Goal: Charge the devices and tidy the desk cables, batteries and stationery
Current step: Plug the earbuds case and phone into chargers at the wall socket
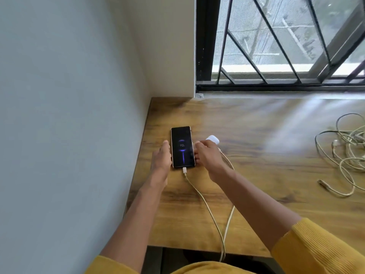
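Observation:
A black phone [182, 146] lies flat near the left end of the wooden desk [256, 123], its screen lit with a charging animation and 92%. A white cable [205, 206] is plugged into its near end and runs off the front edge. My left hand [162, 156] lies along the phone's left side with straight fingers touching it. My right hand [207, 155] is at the phone's right side, fingers curled against its edge. A small white earbud case [213, 139] sits just behind my right hand, with a second white cable [230, 220] leading from it.
A loose tangle of pale cables [343, 153] sprawls at the desk's right side. A grey wall [69, 115] bounds the desk on the left. A barred window [276, 46] stands at the back. Bare wood lies between the phone and the tangle.

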The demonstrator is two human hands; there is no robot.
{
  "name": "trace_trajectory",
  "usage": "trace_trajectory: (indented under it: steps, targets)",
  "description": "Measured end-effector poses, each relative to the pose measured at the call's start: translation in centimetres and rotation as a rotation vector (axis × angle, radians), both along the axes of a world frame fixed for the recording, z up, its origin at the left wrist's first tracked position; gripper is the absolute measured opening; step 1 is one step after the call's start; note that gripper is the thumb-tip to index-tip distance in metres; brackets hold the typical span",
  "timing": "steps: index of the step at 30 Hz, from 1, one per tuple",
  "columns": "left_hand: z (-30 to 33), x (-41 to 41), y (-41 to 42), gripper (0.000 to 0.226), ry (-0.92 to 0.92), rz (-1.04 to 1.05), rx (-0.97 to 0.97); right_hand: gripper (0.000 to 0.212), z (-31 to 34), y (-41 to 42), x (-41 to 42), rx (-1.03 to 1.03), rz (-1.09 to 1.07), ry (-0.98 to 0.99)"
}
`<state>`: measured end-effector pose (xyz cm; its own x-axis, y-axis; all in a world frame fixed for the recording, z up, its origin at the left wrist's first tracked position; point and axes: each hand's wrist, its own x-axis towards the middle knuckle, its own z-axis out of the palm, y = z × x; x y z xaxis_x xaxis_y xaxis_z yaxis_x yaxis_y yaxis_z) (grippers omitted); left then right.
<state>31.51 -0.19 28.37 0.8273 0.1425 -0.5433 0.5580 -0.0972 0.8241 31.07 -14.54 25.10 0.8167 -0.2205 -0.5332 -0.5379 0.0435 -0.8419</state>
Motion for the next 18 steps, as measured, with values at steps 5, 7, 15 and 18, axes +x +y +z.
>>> trace_trajectory:
  steps: [5, 7, 15, 18]
  targets:
    - [0.1, 0.9, 0.0, 0.041, -0.011, 0.005, -0.058, 0.025, 0.1, 0.2, 1.1, 0.008, -0.024, 0.023]
    - [0.2, 1.1, 0.0, 0.039, -0.008, 0.006, -0.076, 0.027, 1.0, 0.6, 1.2, 0.046, -0.056, 0.026]
    - [0.6, 1.0, 0.3, 0.029, -0.021, -0.035, -0.055, 0.024, 0.7, 1.2, 1.2, 0.107, -0.036, 0.054]
    - [0.8, 0.9, 0.7, 0.026, -0.007, -0.03, -0.052, 0.026, 0.3, 0.9, 1.2, 0.094, -0.025, 0.081]
